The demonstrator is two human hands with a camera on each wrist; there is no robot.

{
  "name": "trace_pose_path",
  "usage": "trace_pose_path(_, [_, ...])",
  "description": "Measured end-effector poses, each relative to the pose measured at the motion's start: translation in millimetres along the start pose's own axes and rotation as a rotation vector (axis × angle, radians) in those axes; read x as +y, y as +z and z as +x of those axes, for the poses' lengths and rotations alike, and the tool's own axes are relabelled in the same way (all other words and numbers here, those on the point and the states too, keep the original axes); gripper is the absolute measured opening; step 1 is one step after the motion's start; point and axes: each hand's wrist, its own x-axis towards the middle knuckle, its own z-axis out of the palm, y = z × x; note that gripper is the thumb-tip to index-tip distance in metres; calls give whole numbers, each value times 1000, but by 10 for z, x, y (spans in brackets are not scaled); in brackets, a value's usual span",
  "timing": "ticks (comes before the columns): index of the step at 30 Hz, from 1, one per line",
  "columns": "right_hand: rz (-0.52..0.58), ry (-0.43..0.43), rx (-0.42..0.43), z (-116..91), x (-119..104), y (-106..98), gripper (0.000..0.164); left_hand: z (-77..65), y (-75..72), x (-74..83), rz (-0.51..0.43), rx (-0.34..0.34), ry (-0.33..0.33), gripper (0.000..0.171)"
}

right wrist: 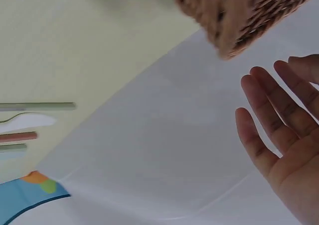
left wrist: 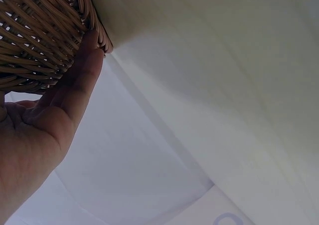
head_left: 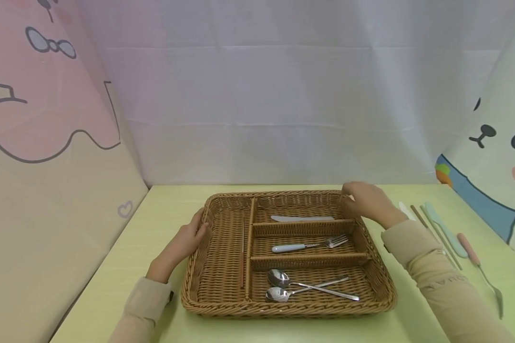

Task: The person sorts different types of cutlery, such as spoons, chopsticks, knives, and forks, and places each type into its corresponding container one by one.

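Fingers of your left hand (head_left: 185, 241) are grasping the basket (head_left: 223, 267), left edge; your right hand (head_left: 370, 202) is hanging loose near its far-right corner; stiff edges are likely gripping best.

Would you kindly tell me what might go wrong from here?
With the left hand gripping the basket and the right hand open near its far right corner, lifting now could tilt it. The crossed spoons might then slide. The right sleeve overlaps a white utensil in the head view and might nudge it.
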Motion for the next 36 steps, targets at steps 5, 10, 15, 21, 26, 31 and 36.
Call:
trace_pose_path(5, [7, 55, -7, -144, 242, 7, 17, -5, 1, -2, -5, -3, -3, 58])
trace_pose_path(10, [21, 128, -7, -274, 482, 31, 21, -3, 3, -4, -2, 0, 2, 58])
trace_pose_path(15, [36, 195, -25, -389, 715, 99, 26, -6, -1, 6, -4, 4, 6, 58])
trace_pose_path(21, [75, 249, -65, -541, 946, 186, 21, -3, 5, 5, -4, 8, 10, 57])
trace_pose_path(26, [75, 276, -99, -643, 1061, 254, 24, 2, 14, -6, -18, 9, 13, 57])
trace_pose_path(31, [74, 304, -131, -693, 1121, 308, 18, -2, 17, -3, -16, 12, 7, 57])
trace_pose_path(36, [50, 336, -202, -692, 1156, 330, 15, -1, 17, 0, -4, 14, 4, 57])
